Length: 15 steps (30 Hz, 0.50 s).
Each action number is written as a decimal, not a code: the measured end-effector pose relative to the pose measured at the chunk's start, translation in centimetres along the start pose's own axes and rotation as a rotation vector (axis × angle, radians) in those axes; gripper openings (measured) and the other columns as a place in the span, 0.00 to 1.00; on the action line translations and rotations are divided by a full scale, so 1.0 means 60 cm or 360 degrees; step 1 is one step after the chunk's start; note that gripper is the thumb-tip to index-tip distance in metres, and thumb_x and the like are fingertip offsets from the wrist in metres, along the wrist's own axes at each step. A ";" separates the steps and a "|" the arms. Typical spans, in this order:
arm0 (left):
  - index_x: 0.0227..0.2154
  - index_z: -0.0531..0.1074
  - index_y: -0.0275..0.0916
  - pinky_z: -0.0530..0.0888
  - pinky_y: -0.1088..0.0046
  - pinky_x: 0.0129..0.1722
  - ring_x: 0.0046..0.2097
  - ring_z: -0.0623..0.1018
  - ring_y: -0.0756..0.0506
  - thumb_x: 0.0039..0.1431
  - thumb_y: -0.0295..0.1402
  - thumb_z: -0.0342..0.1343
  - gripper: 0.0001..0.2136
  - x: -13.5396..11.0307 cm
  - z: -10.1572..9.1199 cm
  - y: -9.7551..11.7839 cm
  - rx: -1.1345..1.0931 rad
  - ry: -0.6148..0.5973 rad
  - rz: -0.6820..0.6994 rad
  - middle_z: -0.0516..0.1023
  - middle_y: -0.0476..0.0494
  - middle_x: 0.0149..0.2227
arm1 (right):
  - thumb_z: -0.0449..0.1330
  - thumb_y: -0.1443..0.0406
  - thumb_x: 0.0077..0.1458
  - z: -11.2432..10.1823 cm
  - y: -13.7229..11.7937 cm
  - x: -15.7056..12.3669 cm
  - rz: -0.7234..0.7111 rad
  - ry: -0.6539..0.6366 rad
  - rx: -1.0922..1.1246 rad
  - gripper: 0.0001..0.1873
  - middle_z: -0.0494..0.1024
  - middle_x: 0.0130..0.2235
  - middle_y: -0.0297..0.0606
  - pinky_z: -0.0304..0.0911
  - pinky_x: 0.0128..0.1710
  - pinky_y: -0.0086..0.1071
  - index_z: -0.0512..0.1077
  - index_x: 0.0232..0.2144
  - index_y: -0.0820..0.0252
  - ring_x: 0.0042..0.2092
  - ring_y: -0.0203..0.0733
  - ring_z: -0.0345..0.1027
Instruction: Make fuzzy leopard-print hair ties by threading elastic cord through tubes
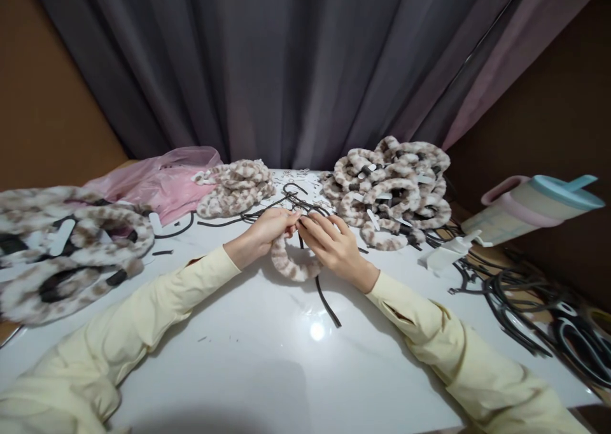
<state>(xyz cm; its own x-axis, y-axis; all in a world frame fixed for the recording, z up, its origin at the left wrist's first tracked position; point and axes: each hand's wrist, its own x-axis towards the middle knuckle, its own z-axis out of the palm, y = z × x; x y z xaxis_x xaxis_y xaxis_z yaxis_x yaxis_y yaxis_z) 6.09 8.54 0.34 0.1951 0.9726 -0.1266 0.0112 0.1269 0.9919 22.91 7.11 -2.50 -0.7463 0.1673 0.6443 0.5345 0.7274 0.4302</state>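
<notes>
A short curved tube of fluffy fabric [292, 267], white with brown patches, hangs under both hands just above the white table [238, 370]. My left hand [270, 231] is closed in a pinch at the tube's upper left end. Fingers bent and tips meeting the left fingertips, my right hand [337, 246] also pinches; what lies between its fingertips is too small or hidden to make out. The tube's other end passes close under the right palm. A strip of black cord [328, 303] runs down below the right hand onto the table.
Finished-looking fluffy rings with white tags lie in a left pile [114, 230] and a right pile [396, 186]. Behind are a fluffy bundle [238, 189], a pink plastic bag [167, 176] and black cords [219, 223]. At right: a tumbler [520, 208], coiled cords [506, 307] and scissors [580, 345].
</notes>
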 end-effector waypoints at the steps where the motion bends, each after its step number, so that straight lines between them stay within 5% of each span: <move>1: 0.16 0.62 0.35 0.57 0.78 0.21 0.20 0.60 0.55 0.54 0.31 0.54 0.14 -0.001 0.001 0.001 -0.0003 -0.0008 -0.0016 0.62 0.53 0.17 | 0.48 0.73 0.61 0.001 0.001 -0.003 -0.0019 0.0012 0.0039 0.14 0.75 0.48 0.48 0.61 0.46 0.44 0.71 0.45 0.63 0.53 0.50 0.65; 10: 0.16 0.63 0.35 0.55 0.78 0.20 0.19 0.59 0.55 0.54 0.31 0.55 0.13 -0.019 0.004 0.021 0.0358 -0.0018 0.0050 0.60 0.54 0.15 | 0.50 0.72 0.61 0.007 0.003 -0.010 -0.0203 0.0053 0.0146 0.12 0.76 0.47 0.45 0.68 0.42 0.42 0.74 0.38 0.61 0.51 0.48 0.69; 15: 0.18 0.64 0.35 0.59 0.78 0.24 0.22 0.63 0.53 0.54 0.33 0.53 0.12 -0.010 -0.006 0.012 0.0518 -0.0098 0.0225 0.64 0.53 0.18 | 0.49 0.71 0.61 0.008 0.005 -0.013 0.0011 0.0014 0.0297 0.12 0.77 0.46 0.46 0.67 0.39 0.40 0.73 0.37 0.60 0.51 0.47 0.68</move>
<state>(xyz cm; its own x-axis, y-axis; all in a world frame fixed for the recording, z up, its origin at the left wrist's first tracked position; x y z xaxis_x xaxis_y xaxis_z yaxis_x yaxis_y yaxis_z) 5.63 8.10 1.15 0.2757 0.9612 0.0035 0.2894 -0.0865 0.9533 23.43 7.51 -3.16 -0.7387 0.1674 0.6529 0.4564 0.8371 0.3017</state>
